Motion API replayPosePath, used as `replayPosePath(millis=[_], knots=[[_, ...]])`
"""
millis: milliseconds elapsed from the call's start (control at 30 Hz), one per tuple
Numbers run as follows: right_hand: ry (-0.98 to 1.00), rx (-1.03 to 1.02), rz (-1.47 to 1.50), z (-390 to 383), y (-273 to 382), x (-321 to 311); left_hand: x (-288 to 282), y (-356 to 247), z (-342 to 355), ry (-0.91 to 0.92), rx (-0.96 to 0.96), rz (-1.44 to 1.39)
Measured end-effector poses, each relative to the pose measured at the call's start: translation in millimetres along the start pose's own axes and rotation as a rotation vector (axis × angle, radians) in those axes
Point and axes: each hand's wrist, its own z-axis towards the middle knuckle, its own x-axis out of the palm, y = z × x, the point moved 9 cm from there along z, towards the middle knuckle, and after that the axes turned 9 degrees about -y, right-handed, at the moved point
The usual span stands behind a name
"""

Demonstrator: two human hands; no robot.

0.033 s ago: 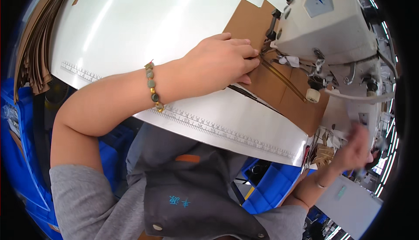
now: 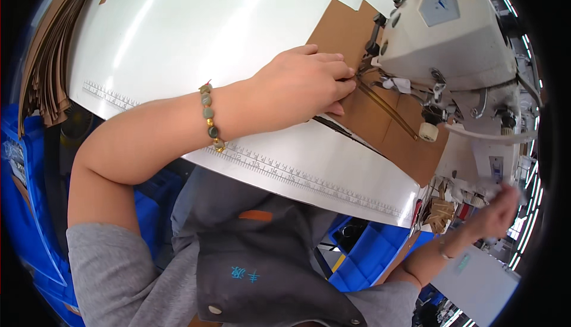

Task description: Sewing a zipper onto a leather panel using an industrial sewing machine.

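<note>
A flat brown panel [image 2: 410,157], stiff like leather or card, lies on the white table under the pale sewing machine [image 2: 443,35]. Pressed down on it is my left hand [image 2: 309,86], fingers bent and close together, with the fingertips right beside the machine's presser foot. The hand covers part of the panel's left side. A narrow gold-brown strip [image 2: 389,110] runs from the fingertips across the panel. Off to the right, past the machine's near end, my right hand [image 2: 498,213] is raised and blurred. Its fingers and anything in them cannot be made out.
A printed ruler scale [image 2: 297,178] follows the near edge of the white table [image 2: 178,35]. Brown strips [image 2: 47,71] hang in a thick bundle at the far left. Small brown scraps [image 2: 440,213] lie at the right corner. Blue bins [image 2: 372,255] stand below.
My right hand has shifted a little to the right and nearer to me. The left hand and the brown panel hold nearly the same place.
</note>
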Motion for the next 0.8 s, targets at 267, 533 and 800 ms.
replayPosePath(millis=[267,533,800], knots=[[0.350,0.356,-0.631,128.4,-401.2,-59.7,3.3,1.2,0.3,-0.035,-0.002,-0.034],[-0.042,0.527,-0.221,-30.8,-365.8,-87.6,4.8,3.1,-1.6,-0.081,-0.002,-0.097],[0.107,0.713,-0.342,35.5,-327.0,-74.0,8.0,0.9,-1.3,-0.068,-0.004,-0.048]])
